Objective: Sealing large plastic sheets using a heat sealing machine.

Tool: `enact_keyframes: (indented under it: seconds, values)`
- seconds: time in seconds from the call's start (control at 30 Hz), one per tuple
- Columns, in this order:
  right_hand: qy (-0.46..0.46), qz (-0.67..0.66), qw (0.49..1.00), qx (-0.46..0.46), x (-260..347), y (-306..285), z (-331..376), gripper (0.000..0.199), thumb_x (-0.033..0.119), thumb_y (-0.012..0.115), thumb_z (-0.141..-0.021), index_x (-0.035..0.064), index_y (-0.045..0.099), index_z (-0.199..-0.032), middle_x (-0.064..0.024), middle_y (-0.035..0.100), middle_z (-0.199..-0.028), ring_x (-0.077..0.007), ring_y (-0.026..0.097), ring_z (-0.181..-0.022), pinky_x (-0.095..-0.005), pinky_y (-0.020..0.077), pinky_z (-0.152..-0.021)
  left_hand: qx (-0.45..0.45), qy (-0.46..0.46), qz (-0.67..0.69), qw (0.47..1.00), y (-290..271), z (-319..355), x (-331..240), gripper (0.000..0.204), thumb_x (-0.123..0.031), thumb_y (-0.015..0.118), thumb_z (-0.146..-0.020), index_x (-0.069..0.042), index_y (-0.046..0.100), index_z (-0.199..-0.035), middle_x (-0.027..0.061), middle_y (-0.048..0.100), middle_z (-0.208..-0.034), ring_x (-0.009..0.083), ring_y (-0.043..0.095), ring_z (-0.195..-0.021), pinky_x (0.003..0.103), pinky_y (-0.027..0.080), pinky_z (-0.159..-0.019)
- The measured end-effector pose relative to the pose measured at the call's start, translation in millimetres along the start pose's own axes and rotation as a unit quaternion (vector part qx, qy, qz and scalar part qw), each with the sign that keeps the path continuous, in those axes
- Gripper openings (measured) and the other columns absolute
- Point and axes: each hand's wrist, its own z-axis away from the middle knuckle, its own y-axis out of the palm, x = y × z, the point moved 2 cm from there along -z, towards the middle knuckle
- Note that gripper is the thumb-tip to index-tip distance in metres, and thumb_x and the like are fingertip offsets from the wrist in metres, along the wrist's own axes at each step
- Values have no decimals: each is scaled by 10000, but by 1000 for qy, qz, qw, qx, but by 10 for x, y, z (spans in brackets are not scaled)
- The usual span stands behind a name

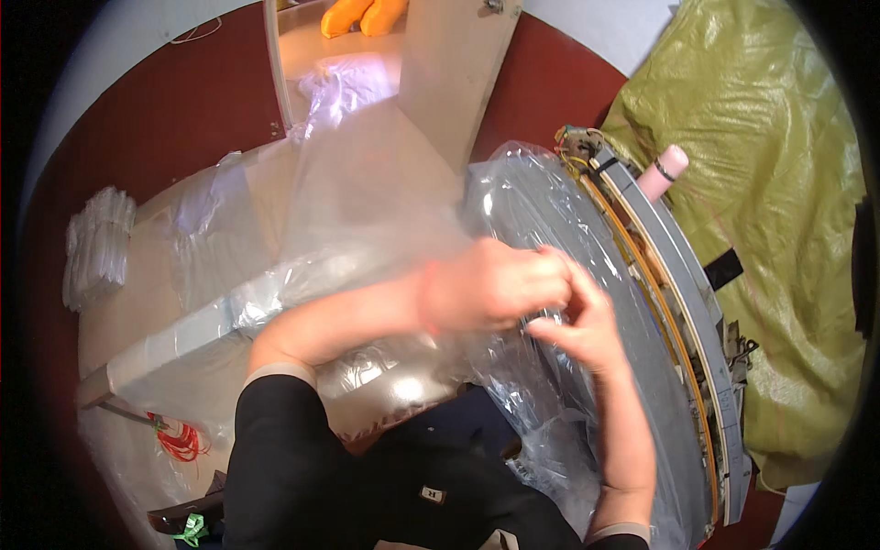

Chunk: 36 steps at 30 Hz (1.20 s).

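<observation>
My left hand (pixel 502 282) is curled into a fist, smeared by motion, with a red band (pixel 429 295) at its wrist. Against its knuckles comes my right hand (pixel 587 323), fingers bent over and thumb reaching below. Whatever the two hands hold between them is hidden. Just beneath and behind them lies clear plastic film (pixel 527 206), crinkled and shiny, over a grey surface. More thin film (pixel 357 197) spreads across the pale table (pixel 147 316) at the left.
A long curved-looking grey machine rail (pixel 674 247) with an orange strip runs down the right side. A pink bottle (pixel 666 171) stands by it, before a yellow-green woven sheet (pixel 761 137). Bundled plastic bags (pixel 99 243) lie far left; red strings (pixel 181 442) hang below.
</observation>
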Motion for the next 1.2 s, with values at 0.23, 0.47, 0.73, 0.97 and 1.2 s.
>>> enact_keyframes:
  seconds: [0.23,0.47,0.73,0.97,1.2]
  values:
    - [170,116,911,356,-57,274,431,89,100,651,-741,17,620,-741,6,570,-659,-55,500,-626,-217,408,-564,-361,-244,33,899,-1017,-71,206,26,-86,532,-814,-62,522,-820,49,537,-659,98,500,-557,248,411,-494]
    - [4,68,996,62,398,149,200,607,316,730,-645,20,470,-1108,-44,526,-1055,-130,505,-902,-274,417,-719,-192,25,-161,968,-208,237,-13,109,-133,568,-748,-53,501,-777,47,512,-641,145,513,-501,269,440,-438]
    - [249,122,934,224,542,350,589,193,115,711,-668,25,643,-824,-16,614,-704,-95,569,-666,-238,455,-600,-365,-70,-32,928,-983,-170,31,26,-53,544,-794,-47,524,-809,58,556,-672,127,533,-567,247,434,-524]
    - [-32,293,946,-135,1630,-565,938,128,97,651,-622,0,609,-694,-78,575,-761,-161,524,-764,-306,404,-676,123,-126,441,880,-333,592,118,419,-212,647,-743,-40,480,-1087,57,559,-989,142,511,-903,314,419,-789]
    - [-146,330,891,-277,1804,-1136,995,353,337,626,-720,54,527,-907,4,486,-819,-87,448,-726,-234,379,-595,271,-317,115,902,-279,1082,828,192,-70,558,-667,-59,609,-852,92,604,-746,190,571,-689,316,452,-632]
